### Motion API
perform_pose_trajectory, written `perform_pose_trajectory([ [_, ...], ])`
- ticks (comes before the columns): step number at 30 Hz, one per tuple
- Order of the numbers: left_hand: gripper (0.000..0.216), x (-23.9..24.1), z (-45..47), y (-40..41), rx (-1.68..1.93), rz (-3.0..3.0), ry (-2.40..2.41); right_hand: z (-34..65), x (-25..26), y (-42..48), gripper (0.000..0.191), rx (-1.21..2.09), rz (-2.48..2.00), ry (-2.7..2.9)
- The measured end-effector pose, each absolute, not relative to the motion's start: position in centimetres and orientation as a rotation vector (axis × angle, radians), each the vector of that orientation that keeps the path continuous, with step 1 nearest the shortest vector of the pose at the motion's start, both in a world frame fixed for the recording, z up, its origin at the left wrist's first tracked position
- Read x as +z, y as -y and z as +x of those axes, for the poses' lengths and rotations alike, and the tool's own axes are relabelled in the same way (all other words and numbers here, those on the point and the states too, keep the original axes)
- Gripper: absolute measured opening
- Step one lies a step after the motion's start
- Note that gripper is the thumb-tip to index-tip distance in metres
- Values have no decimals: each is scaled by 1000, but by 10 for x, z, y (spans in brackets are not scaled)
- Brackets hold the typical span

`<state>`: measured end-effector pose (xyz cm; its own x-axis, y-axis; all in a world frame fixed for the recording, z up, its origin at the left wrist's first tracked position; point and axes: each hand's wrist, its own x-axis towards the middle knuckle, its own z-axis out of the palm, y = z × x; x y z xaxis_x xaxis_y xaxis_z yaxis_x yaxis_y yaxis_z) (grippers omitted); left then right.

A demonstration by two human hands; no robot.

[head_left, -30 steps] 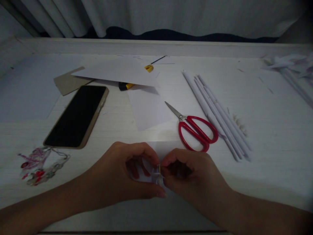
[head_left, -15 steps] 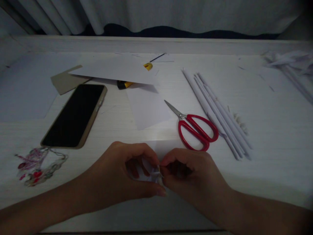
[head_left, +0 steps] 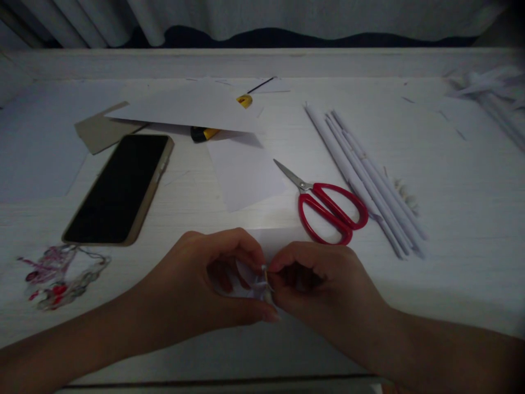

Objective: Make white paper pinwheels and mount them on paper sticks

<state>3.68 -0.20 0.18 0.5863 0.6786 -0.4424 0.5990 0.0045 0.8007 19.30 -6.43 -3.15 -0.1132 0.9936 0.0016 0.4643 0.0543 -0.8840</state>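
My left hand [head_left: 205, 287] and my right hand [head_left: 324, 287] meet near the front edge of the white table [head_left: 451, 230]. Both pinch a small piece of white paper [head_left: 250, 282] between thumb and fingertips, and a thin stick stands at the pinch point. Most of the paper is hidden inside my curled fingers. A flat white sheet [head_left: 279, 241] lies on the table just behind my hands.
Red-handled scissors [head_left: 328, 210] lie just beyond my right hand. Several rolled white paper tubes [head_left: 365, 178] lie to the right of them. A dark phone [head_left: 118, 189] lies at left, a beaded trinket [head_left: 57, 276] near it. Loose white sheets [head_left: 184, 106] cover a yellow tool [head_left: 205, 133].
My hands have stayed together with the paper pinched; only the fingers shift slightly. The view has tilted a little, so the table's things sit higher in the picture.
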Motion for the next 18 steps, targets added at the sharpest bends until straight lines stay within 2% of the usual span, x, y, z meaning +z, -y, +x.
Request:
perform_pose_trajectory([
  [9, 40, 2, 36, -4, 2, 1643, -1012, 195, -29, 63, 18, 1077, -1477, 1636],
  [18, 29, 3, 32, 1, 129, 1627, -1051, 196, -28, 61, 18, 1145, -1504, 1557],
])
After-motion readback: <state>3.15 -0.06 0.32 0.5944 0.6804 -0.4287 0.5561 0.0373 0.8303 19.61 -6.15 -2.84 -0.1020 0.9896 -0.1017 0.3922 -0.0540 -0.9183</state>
